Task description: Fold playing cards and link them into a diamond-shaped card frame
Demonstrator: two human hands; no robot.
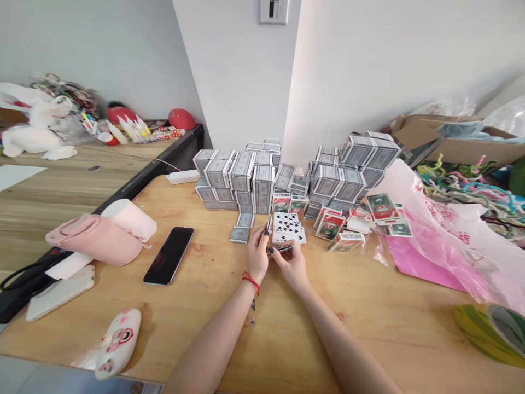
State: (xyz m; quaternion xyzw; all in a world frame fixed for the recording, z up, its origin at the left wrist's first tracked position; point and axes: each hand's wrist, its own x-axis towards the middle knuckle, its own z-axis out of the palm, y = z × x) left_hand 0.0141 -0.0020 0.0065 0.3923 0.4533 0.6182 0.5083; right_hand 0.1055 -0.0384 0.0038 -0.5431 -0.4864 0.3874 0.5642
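My left hand (259, 253) and my right hand (292, 264) meet at the middle of the wooden table (229, 306). The left hand, with a red string on its wrist, pinches a playing card (269, 224) held upright on edge. The right hand grips a thin stack of cards (282, 249) lying flat between the fingers. Just beyond the hands, face-up cards (288, 227) showing black spades lie spread on the table. Behind them stand stacks of grey-patterned card decks (241, 178).
Red and green card boxes (332, 224) lie right of the spread. A pink plastic bag (435, 241) covers the right side. A black phone (169, 255), a pink pouch (96, 238) and a white-pink mouse-shaped item (118, 342) sit on the left. Cardboard boxes (451, 139) stand far right.
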